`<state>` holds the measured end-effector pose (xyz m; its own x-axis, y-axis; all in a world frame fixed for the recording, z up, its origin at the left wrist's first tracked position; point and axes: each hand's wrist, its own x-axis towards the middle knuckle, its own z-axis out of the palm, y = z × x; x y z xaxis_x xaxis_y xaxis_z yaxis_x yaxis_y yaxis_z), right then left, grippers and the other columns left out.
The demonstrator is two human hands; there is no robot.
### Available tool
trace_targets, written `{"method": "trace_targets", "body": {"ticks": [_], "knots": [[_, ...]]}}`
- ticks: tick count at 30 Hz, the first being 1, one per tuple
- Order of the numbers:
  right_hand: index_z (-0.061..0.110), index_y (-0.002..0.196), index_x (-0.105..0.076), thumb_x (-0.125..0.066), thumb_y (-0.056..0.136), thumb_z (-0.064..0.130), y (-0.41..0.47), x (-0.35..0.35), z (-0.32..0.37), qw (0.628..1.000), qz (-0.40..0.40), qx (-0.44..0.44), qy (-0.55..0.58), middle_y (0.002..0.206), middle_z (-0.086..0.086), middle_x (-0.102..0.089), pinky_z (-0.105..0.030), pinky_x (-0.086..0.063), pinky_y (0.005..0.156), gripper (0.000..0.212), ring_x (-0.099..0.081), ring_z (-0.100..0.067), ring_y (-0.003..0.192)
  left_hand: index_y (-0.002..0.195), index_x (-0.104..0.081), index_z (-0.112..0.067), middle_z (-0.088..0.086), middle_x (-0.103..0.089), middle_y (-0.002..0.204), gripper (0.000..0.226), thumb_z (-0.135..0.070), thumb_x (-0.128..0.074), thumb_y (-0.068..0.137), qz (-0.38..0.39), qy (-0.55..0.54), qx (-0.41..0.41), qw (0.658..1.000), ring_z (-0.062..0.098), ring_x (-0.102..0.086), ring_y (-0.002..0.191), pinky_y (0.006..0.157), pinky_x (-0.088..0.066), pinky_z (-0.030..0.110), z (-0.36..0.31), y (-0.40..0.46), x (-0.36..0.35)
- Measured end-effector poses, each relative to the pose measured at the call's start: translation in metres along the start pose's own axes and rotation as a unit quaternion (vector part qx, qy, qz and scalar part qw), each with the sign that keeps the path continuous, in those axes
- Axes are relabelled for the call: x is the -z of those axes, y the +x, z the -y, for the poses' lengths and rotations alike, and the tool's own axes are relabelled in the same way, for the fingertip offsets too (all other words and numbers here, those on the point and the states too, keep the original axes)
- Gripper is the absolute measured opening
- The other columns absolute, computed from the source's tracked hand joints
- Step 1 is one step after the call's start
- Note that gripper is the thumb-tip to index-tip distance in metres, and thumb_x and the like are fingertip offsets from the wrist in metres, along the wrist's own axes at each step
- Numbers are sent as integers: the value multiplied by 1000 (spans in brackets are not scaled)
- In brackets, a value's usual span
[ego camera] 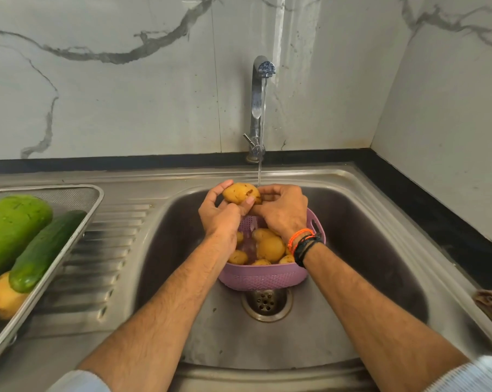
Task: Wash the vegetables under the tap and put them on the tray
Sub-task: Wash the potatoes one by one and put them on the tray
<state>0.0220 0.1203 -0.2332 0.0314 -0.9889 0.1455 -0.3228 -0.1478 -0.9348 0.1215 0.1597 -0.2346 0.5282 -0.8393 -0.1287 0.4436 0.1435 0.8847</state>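
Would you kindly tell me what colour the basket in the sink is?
The basket is a pale purple, perforated plastic, seen best in the head view.

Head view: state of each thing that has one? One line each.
tap: on, water running
held potato: under the stream, gripped by both hands
left hand: grips the potato
right hand: grips the potato
purple basket: in the sink, potatoes inside
sink: drain uncovered
tray: on the drainboard, holds cucumber, a larger green vegetable, a yellow one
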Motion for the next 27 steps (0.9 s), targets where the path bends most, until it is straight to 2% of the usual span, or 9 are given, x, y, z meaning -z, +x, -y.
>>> {"method": "trace_targets", "body": {"ticks": [4, 9, 12, 15, 18, 21, 23, 25, 27], "knots": [[18, 107, -74, -82, 71, 3, -1, 0, 1, 998, 60, -13, 3, 96, 1, -76, -35, -59, 89, 39, -70, -11, 92, 101, -65, -27, 4, -68, 98, 53, 18, -72, 74, 21, 2, -1, 1000, 25, -67, 107, 90, -58, 44, 1, -2, -1], [15, 94, -77, -91, 63, 8, -1, 7, 2, 999, -1, -30, 36, 85, 1, -76, -23, -59, 78, 35, -72, -7, 80, 102, -64, -25, 7, -66, 103, 51, 17, -72, 75, 11, -14, 8, 1000, 25, -66, 106, 90, -58, 42, 1, 1, -1], [16, 104, -76, -87, 68, 5, -1, 3, 2, 1000, 14, -16, -3, 93, 1, -76, -26, -58, 84, 39, -71, -8, 87, 103, -65, -26, 5, -68, 100, 52, 17, -73, 74, 16, 8, 1, 1000, 23, -67, 106, 90, -58, 43, 3, 1, 0], [15, 125, -68, -75, 77, -1, -3, 2, 2, 997, 59, 23, -48, 112, -2, -73, -29, -55, 95, 51, -68, -12, 104, 101, -66, -28, 6, -71, 101, 53, 16, -74, 73, 20, 27, 2, 999, 24, -68, 105, 89, -59, 45, 5, 3, 1], [13, 120, -71, -78, 78, 4, -8, 2, 1, 992, 28, 96, -81, 110, -1, -74, -23, -53, 95, 45, -69, -9, 101, 100, -67, -26, 13, -69, 107, 49, 14, -76, 73, -3, 16, 31, 999, 27, -69, 103, 88, -59, 45, 3, 6, 2], [14, 117, -73, -80, 79, 11, -10, 3, 1, 982, 13, 153, -110, 107, -1, -75, -19, -51, 95, 39, -69, -9, 98, 111, -66, -13, 18, -70, 109, 43, 12, -73, 77, 2, -22, 83, 996, 29, -69, 101, 83, -60, 43, -2, 9, 5], [14, 125, -68, -79, 80, 12, -7, 6, 1, 975, 48, 176, -131, 118, -3, -72, -20, -47, 102, 46, -66, -12, 109, 118, -65, -7, 19, -71, 107, 40, 9, -71, 81, 26, -18, 110, 993, 28, -70, 101, 75, -62, 38, -4, 10, 7], [15, 132, -63, -75, 83, 9, -6, 9, 0, 957, 107, 205, -175, 131, -3, -65, -18, -36, 110, 51, -57, -13, 125, 119, -65, -5, 18, -73, 106, 38, 6, -71, 83, 50, 11, 125, 991, 27, -71, 101, 68, -62, 35, -5, 8, 9], [15, 130, -65, -78, 82, 13, -4, 13, -1, 949, 125, 217, -192, 132, -1, -64, -24, -36, 114, 50, -56, -11, 126, 118, -66, -4, 18, -73, 105, 37, 5, -72, 83, 50, 33, 133, 989, 28, -72, 98, 63, -62, 35, -5, 8, 9]]}}
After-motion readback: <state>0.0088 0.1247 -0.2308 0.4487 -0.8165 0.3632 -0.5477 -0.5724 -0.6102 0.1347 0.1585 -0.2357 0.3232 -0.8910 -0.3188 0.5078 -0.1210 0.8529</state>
